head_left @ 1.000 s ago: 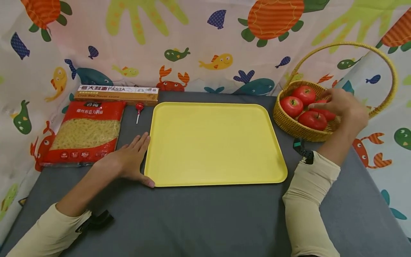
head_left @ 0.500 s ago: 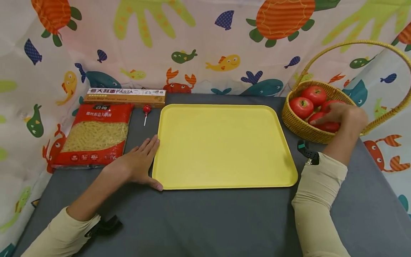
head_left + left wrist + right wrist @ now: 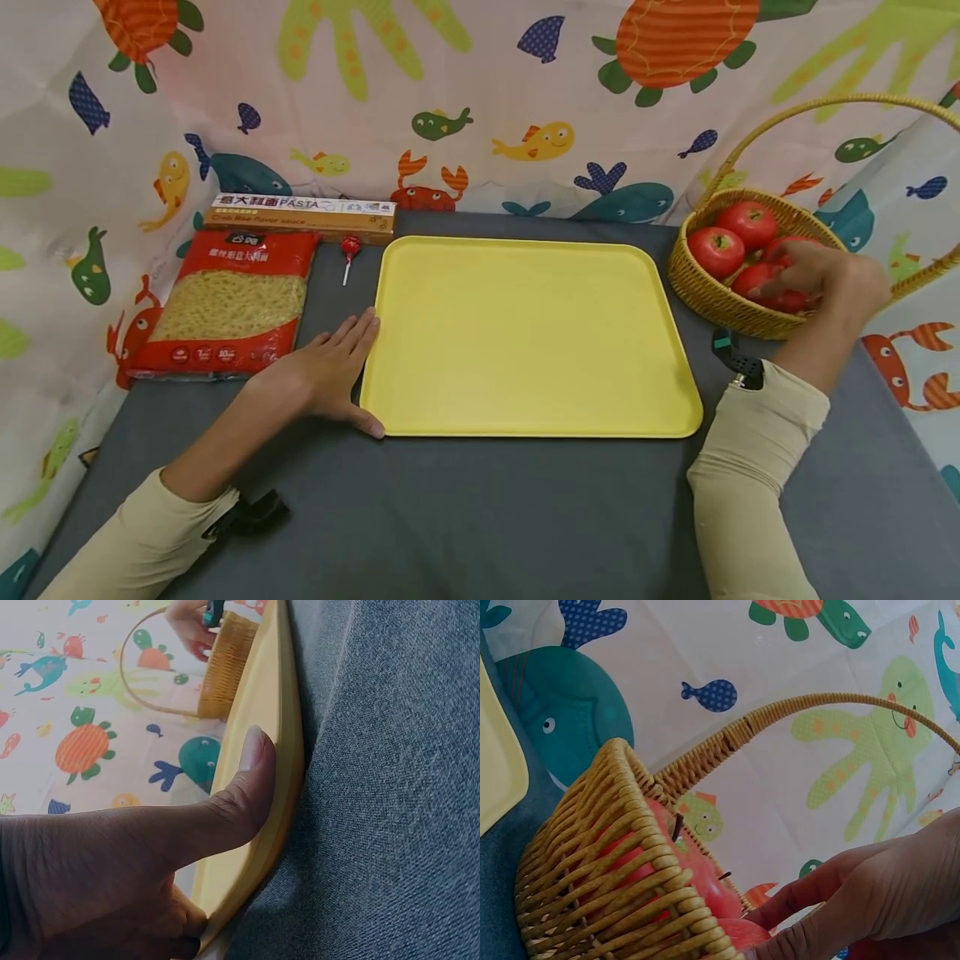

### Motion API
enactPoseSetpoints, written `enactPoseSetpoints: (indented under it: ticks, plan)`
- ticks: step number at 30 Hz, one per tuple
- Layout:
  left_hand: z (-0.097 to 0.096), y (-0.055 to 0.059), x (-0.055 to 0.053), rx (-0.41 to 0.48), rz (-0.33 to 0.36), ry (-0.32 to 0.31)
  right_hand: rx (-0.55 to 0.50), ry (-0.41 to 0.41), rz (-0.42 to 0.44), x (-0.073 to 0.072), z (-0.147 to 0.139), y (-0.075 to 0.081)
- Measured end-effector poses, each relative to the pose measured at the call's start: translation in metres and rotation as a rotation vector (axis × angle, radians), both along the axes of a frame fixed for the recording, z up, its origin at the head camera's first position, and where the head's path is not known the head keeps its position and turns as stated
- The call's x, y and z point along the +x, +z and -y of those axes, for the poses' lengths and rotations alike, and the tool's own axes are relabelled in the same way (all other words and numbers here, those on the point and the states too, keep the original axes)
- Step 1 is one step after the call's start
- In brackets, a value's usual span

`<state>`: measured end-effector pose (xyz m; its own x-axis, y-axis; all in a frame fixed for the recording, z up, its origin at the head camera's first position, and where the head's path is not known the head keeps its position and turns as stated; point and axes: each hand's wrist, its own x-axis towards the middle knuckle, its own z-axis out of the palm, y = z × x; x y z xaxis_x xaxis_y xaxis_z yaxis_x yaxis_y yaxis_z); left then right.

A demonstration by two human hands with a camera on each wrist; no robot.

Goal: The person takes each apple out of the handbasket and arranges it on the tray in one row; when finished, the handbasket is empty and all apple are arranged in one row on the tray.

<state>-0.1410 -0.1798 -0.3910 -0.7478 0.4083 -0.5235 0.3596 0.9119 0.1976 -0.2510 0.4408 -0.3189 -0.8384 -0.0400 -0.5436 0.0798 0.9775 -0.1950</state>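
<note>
My left hand [image 3: 322,375] lies with fingers straight along the left edge of a yellow tray [image 3: 525,333], its thumb at the tray's near corner. In the left wrist view the thumb [image 3: 251,780] rests over the rim. At the right, my right hand [image 3: 840,279] reaches into a wicker basket [image 3: 697,287] of red apples, thumb and fingers around the front apple [image 3: 787,302]. The right wrist view shows fingers and thumb against that apple [image 3: 742,930], partly hidden by the hand. Another apple [image 3: 716,252] sits at the basket's left.
Left of the tray lie a red bag of spiral pasta [image 3: 232,304], a lollipop [image 3: 349,247] and a long pasta box [image 3: 300,218]. The basket's tall handle [image 3: 817,102] arches above the right arm. A patterned cloth [image 3: 480,100] hangs behind the grey table [image 3: 480,508].
My right hand has shifted from the back right apple to the front one, its fingers closing around it. My left hand stays at the tray's edge. The head view has turned a little left.
</note>
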Motion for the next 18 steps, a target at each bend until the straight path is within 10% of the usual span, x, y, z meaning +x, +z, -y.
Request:
enactPoseSetpoints:
  ticks: [18]
  plan:
    - [0.002,0.001,0.000,0.005,0.003,-0.002,0.035,0.015,-0.230,0.012,0.016,0.026]
